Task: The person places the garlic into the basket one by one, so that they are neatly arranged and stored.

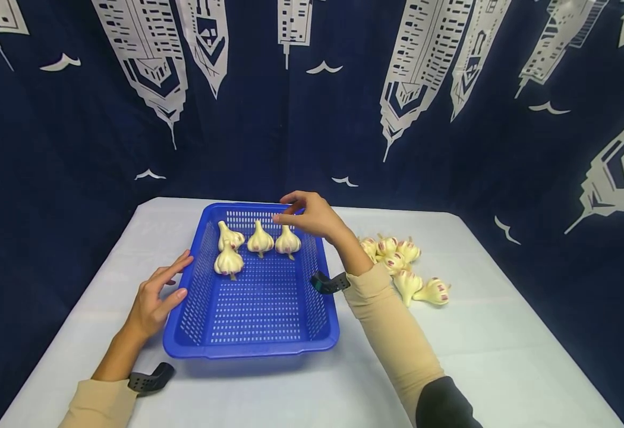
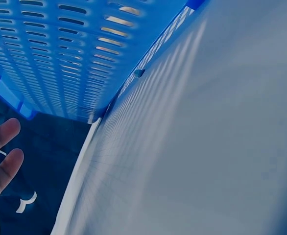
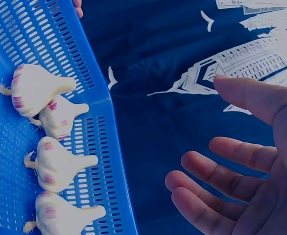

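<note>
A blue plastic basket (image 1: pixel 253 351) with slotted walls stands on the white table. Several garlic bulbs lie toward its far side: one garlic bulb (image 1: pixel 229 261) overlaps another at the left, and a garlic bulb (image 1: pixel 260 240) sits mid-row beside the rightmost garlic bulb (image 1: pixel 287 242). My right hand (image 1: pixel 314 215) hovers over the basket's far right corner, above that rightmost bulb. In the right wrist view, nothing lies between the parted right-hand fingers (image 3: pixel 209 176). My left hand (image 1: pixel 154 300) rests its fingertips against the basket's left rim, fingers extended.
To the right of the basket, a pile of garlic bulbs (image 1: pixel 394 261) lies on the white table (image 1: pixel 483 356), partly behind my right forearm. A dark blue cloth (image 1: pixel 301 137) with white building prints hangs behind the table.
</note>
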The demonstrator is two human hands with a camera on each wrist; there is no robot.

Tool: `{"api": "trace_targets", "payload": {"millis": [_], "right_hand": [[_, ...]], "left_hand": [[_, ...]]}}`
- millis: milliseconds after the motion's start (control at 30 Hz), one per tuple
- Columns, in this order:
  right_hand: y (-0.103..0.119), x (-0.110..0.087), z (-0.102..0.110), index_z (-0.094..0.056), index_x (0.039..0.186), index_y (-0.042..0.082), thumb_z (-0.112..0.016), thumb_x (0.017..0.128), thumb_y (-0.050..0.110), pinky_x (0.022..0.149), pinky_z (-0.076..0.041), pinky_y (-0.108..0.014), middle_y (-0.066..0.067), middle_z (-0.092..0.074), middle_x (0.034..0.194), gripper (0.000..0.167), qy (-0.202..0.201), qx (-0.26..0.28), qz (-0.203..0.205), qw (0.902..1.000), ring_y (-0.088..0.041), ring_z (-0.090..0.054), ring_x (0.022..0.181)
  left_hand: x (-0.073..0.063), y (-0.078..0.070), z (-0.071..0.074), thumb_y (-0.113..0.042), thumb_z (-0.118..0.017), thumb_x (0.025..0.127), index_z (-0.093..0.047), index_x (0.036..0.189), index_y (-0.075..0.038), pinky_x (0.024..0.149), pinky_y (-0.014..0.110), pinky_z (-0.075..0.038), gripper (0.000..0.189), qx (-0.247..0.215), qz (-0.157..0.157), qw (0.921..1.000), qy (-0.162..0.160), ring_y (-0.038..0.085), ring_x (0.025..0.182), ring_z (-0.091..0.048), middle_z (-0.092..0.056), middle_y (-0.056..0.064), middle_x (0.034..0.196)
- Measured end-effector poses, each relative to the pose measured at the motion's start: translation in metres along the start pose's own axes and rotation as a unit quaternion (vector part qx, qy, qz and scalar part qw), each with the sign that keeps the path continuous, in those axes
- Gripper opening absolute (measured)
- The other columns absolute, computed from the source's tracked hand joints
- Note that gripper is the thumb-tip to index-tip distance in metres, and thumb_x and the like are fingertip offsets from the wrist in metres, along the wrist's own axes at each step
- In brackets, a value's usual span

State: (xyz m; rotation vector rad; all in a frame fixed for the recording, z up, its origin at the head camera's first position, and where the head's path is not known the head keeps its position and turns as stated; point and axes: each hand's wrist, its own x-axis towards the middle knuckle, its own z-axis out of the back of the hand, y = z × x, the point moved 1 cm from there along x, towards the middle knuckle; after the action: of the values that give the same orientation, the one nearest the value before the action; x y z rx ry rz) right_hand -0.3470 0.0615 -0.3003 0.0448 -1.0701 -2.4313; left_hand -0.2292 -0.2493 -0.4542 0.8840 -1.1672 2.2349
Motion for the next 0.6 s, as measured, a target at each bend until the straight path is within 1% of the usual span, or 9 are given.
{"api": "trace_targets", "payload": {"millis": [200, 367, 600], "right_hand": [[-0.01, -0.01, 0.007, -0.065, 0.124, 0.006, -0.078, 0.084, 0.033, 0.081, -0.054, -0.038, -0.009, -0.071, 0.103, 0.05, -0.008, -0.005, 0.007, 0.9999, -0.026, -0.065, 0.098], [-0.019, -0.02, 0.015, -0.064, 0.126, 0.004, -0.078, 0.084, 0.03, 0.081, -0.054, -0.04, -0.012, -0.071, 0.104, 0.052, -0.009, -0.015, 0.012, 0.9998, -0.029, -0.065, 0.099], [-0.032, -0.033, 0.023, -0.063, 0.128, 0.004, -0.078, 0.084, 0.029, 0.082, -0.054, -0.041, -0.013, -0.071, 0.107, 0.052, -0.014, -0.01, -0.001, 0.9999, -0.03, -0.066, 0.099]], "left_hand": [[0.0, 0.0, -0.001, -0.007, -0.056, 0.077, -0.059, 0.136, -0.002, 0.078, 0.026, -0.04, 0.059, -0.005, -0.006, 1.0, -0.003, 0.004, 0.108, -0.052, -0.053, 0.016, 0.142], [0.0, 0.0, -0.001, -0.007, -0.056, 0.077, -0.059, 0.135, -0.001, 0.078, 0.027, -0.04, 0.059, -0.007, -0.01, 0.9999, -0.004, 0.003, 0.109, -0.052, -0.053, 0.017, 0.142], [-0.001, 0.002, -0.001, -0.006, -0.058, 0.075, -0.06, 0.133, 0.0, 0.078, 0.025, -0.04, 0.058, -0.011, -0.017, 0.9997, -0.012, 0.003, 0.109, -0.053, -0.054, 0.016, 0.142]]}}
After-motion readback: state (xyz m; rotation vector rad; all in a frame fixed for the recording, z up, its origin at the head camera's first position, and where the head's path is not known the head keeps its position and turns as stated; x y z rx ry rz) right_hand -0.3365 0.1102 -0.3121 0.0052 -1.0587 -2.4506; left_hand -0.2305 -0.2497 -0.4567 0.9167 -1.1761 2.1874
